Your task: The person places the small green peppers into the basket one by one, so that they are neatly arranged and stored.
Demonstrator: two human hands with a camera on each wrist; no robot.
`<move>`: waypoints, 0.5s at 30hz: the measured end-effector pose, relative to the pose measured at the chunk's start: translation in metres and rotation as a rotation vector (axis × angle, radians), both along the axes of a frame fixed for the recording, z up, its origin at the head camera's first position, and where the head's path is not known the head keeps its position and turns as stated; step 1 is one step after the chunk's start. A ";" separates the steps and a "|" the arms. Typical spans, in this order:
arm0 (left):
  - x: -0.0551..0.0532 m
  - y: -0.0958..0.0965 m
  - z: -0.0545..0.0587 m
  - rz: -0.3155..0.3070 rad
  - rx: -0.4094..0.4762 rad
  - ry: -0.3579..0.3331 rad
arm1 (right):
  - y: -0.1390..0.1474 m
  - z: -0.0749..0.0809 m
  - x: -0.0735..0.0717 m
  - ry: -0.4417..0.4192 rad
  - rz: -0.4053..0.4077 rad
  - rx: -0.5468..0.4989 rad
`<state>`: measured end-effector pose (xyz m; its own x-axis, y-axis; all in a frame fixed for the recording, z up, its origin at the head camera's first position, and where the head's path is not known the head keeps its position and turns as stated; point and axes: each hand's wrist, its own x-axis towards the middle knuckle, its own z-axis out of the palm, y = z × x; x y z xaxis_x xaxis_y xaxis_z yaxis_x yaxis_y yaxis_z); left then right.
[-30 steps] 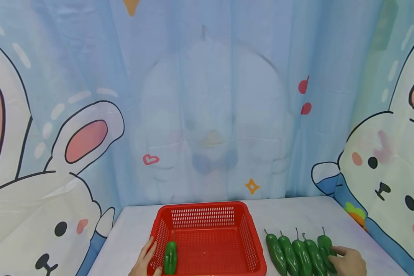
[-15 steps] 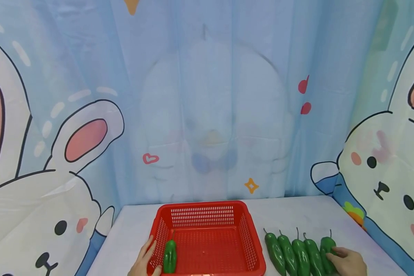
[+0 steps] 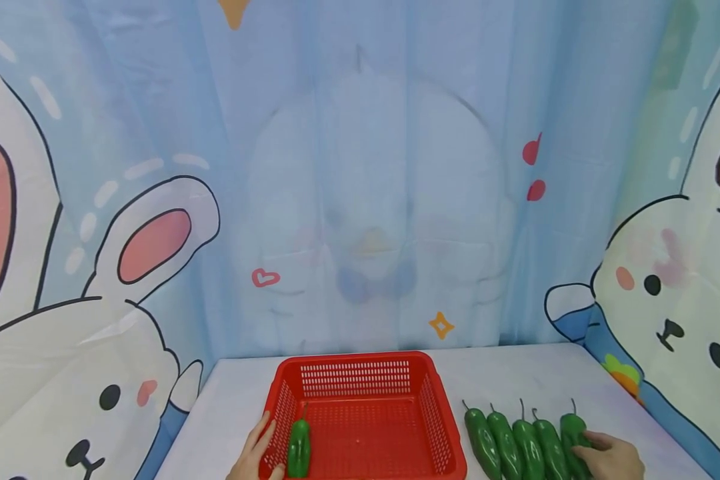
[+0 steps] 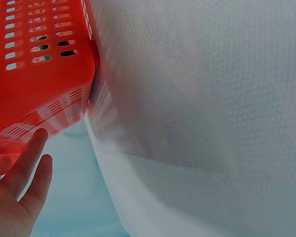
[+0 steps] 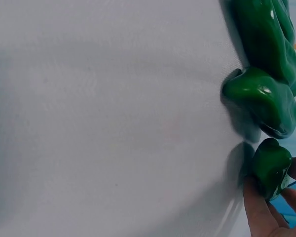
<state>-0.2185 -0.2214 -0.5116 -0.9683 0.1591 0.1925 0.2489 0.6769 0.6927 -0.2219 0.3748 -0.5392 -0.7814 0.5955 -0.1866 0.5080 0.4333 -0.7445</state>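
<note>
A red plastic basket with slotted sides stands on the white table. My left hand holds its left wall, the thumb over the rim and the fingers along the outside; in the left wrist view two fingers lie against the basket side. One long green pepper lies inside by the left wall, stem pointing away. To the right of the basket, several green peppers lie in a row. At the row's right end my right hand pinches a green pepper between thumb and fingers.
The white table reaches back to a pale blue curtain printed with cartoon rabbits. In the right wrist view, neighbouring peppers lie close beside the held one.
The right-end pepper, slightly tilted before, has shifted a little right in my right hand, and its stem now stands apart from its neighbour. My left hand has stayed on the basket.
</note>
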 end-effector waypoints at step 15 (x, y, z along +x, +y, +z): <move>-0.001 0.002 -0.001 0.008 0.008 -0.017 | -0.012 0.023 0.006 0.032 -0.055 -0.078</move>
<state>-0.2197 -0.2193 -0.5128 -0.9726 0.1503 0.1774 0.2321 0.6730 0.7023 -0.2159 0.3627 -0.5163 -0.7545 0.6220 -0.2094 0.5047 0.3459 -0.7910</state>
